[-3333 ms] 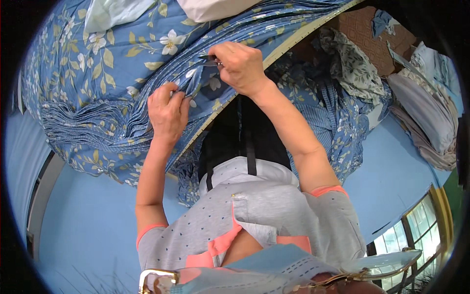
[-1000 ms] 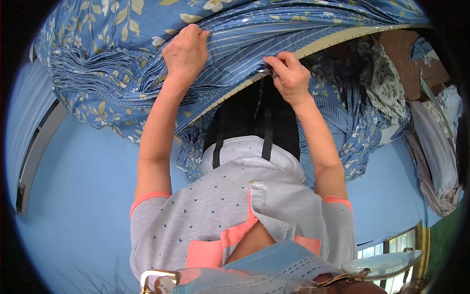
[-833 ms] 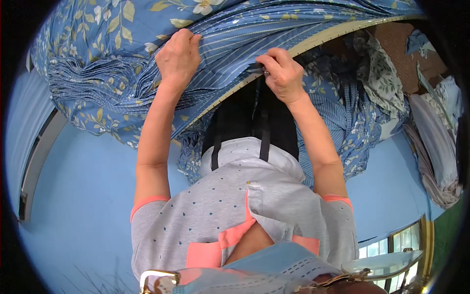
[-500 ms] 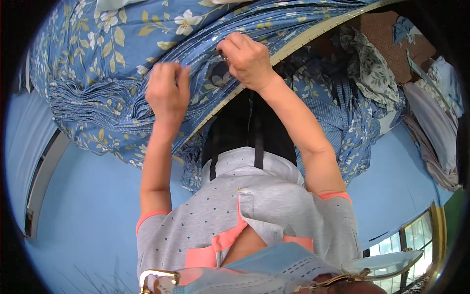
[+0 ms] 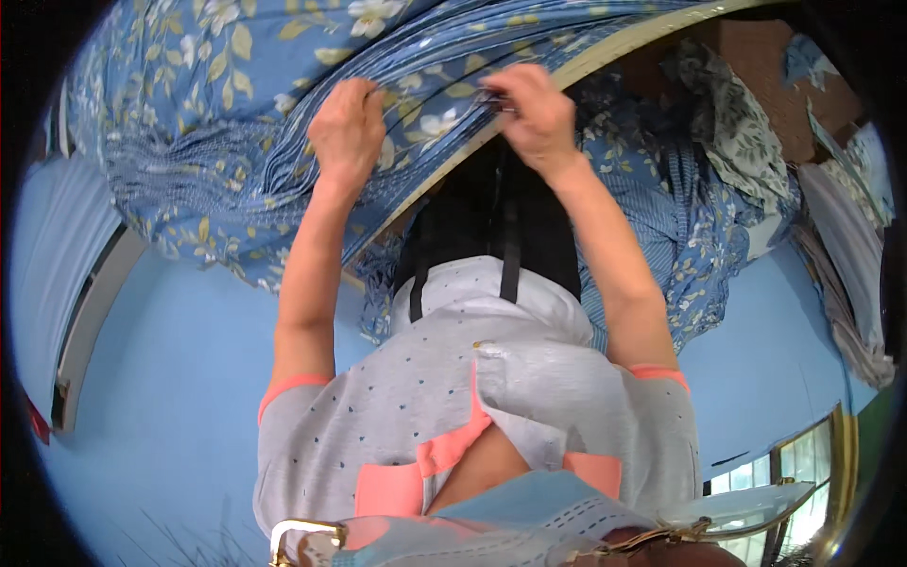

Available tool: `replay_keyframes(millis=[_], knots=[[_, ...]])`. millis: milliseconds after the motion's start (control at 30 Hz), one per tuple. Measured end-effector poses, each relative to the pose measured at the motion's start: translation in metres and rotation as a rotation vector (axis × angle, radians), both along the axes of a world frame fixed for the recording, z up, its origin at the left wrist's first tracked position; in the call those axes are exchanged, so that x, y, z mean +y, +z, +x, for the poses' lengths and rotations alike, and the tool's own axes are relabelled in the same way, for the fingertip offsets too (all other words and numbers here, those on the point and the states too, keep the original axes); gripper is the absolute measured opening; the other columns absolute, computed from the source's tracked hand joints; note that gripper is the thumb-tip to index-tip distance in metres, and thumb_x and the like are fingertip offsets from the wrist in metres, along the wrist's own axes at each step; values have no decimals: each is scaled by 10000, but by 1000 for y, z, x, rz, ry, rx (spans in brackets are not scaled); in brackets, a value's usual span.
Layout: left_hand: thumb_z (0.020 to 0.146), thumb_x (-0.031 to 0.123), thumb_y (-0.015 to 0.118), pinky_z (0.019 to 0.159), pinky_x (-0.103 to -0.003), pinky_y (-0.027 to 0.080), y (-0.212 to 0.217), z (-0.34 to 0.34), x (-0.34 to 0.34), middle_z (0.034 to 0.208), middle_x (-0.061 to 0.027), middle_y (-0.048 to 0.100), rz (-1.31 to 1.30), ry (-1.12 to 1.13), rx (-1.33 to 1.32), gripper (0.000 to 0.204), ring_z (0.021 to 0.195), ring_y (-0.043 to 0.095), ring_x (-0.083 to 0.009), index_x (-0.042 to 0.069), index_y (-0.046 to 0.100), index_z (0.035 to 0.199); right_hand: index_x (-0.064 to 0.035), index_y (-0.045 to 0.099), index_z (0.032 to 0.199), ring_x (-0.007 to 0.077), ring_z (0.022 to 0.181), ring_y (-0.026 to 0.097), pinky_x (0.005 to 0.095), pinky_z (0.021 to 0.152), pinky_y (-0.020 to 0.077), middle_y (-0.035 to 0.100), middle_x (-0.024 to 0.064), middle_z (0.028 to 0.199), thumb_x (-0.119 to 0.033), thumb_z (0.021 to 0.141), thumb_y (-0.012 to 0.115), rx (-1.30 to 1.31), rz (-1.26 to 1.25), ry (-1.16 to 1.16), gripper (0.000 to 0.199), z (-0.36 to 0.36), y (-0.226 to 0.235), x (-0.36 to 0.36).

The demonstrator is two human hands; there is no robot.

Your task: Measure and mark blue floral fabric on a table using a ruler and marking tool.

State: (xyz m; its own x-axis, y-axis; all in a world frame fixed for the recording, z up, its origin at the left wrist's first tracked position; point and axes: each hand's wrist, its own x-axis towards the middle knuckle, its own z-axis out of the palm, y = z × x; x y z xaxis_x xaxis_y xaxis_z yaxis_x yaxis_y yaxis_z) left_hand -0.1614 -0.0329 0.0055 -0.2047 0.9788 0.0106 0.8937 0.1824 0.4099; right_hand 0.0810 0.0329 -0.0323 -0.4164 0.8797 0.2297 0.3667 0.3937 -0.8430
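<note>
And it's matt cloth up top, a blue floral, cotton-looking spread (image 5: 274,59), finely creased! Soft grey dotted knit shirt (image 5: 378,406), also matt; glossy gold-coloured metal spectacle frame (image 5: 307,525) gleaming below.

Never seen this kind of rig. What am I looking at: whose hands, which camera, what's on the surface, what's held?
There's no machine: these are a person's bare hands, seen from above by a fisheye camera on their own head. Straight edges bend near the rim; picture left is their left. A large blue floral cloth lies across the top, gathered into many folds, with a pale strip along its near edge. The left hand is at the folds; whether it grips them is unclear. The right hand, by the strip, holds a small dark tool, too blurred to name.
</note>
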Motion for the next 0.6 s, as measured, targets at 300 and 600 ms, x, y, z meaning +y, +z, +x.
replay_keyframes(millis=[300,600], knots=[[818,94,728,618,-394,507,-11,1,-3,799,-64,639,121,-22,26,128,737,645,-297,98,603,843,9,720,1008,32,687,515,208,621,440,622,-19,845,-68,909,728,56,-317,-481,125,14,-13,-17],[865,119,709,654,-405,514,-11,0,-5,842,-103,658,44,-22,40,99,763,658,-320,79,626,904,45,661,795,60,625,500,248,615,448,605,-25,652,-225,828,788,25,-448,-739,299,5,-23,31]])
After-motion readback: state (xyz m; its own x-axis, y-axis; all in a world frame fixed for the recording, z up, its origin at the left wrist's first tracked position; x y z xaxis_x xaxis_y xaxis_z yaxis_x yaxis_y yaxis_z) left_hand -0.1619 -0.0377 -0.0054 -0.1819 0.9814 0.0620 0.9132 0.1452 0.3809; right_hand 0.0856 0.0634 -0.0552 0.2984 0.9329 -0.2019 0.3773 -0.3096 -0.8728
